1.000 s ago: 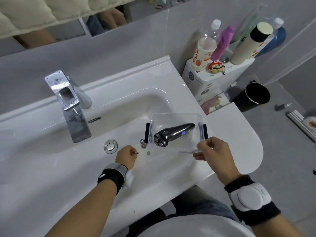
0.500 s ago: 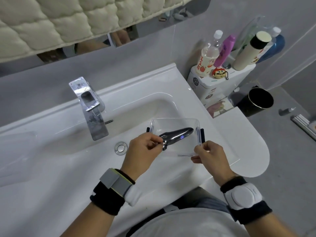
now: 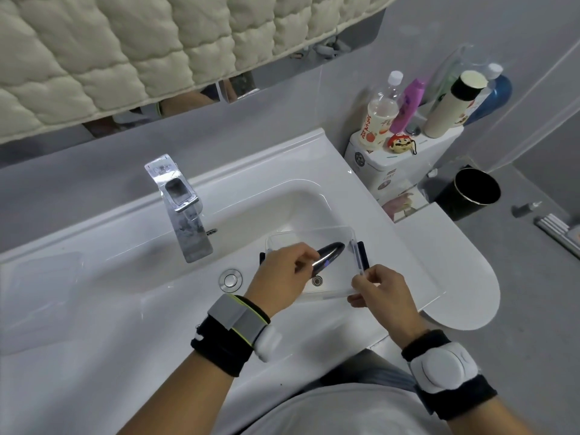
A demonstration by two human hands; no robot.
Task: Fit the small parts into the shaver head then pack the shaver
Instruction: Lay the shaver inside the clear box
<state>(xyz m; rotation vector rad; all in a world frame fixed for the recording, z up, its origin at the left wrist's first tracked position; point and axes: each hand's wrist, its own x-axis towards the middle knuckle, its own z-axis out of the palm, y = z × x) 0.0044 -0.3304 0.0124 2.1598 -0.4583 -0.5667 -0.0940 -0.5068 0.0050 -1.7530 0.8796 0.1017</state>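
Note:
A dark, glossy shaver (image 3: 329,252) lies in a clear plastic box (image 3: 314,235) set in the white sink (image 3: 282,208). My left hand (image 3: 282,276) reaches into the box and covers the shaver's head end, fingers curled on it. One small round metal part (image 3: 317,280) lies in the box near that hand. My right hand (image 3: 381,293) pinches the box's near right corner. Black clips (image 3: 364,254) sit on the box's sides.
A chrome tap (image 3: 183,211) stands left of the box, the drain plug (image 3: 230,279) just in front. Bottles (image 3: 408,105) and a small figure sit on the toilet tank at right. A black bin (image 3: 474,191) is on the floor. A quilted cloth hangs above.
My left hand left the loose parts in the sink, moved right into the box and closed on the shaver's head. A small round part now lies inside the box. The view tilted upward.

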